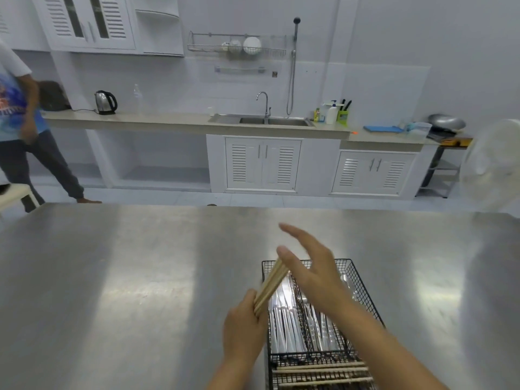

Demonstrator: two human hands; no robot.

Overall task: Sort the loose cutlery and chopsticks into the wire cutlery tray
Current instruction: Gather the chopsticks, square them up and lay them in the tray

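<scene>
A black wire cutlery tray [363,288] stands on the steel table near its front edge. Its long compartments hold several silver pieces of cutlery [287,327], and several wooden chopsticks [320,371] lie crosswise in the front section. My left hand [243,330] is closed around the near end of a bundle of wooden chopsticks [271,282], which slants up over the tray's left side. My right hand [312,263] hovers above the tray with fingers spread, its thumb tip touching the far end of the bundle.
The steel table [126,277] stretches wide to the left and right of the tray. Beyond it are a counter with a sink [270,121] and kettle [105,102]. A person [19,122] stands at the far left.
</scene>
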